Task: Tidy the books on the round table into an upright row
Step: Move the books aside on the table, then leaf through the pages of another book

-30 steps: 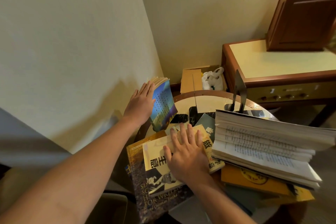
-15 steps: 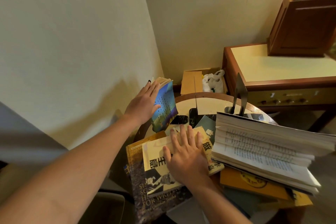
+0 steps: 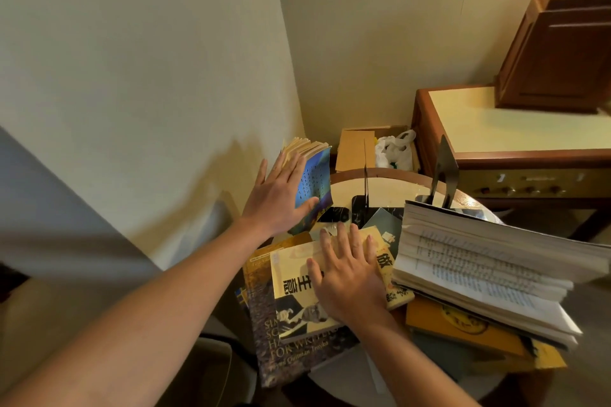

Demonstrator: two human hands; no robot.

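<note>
Blue book (image 3: pixel 314 182) stands tilted at the table's (image 3: pixel 390 185) far left edge. The left hand (image 3: pixel 281 198) has slid further onto its cover, fingers straight and spread, propping it. Right hand (image 3: pixel 347 277) stays flat, fingers apart, on the yellow book (image 3: pixel 294 277), probably next for the row.

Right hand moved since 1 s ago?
No. The right hand stays flat on the yellow book, its fingertips as far from the tall black bookend as before.
</note>
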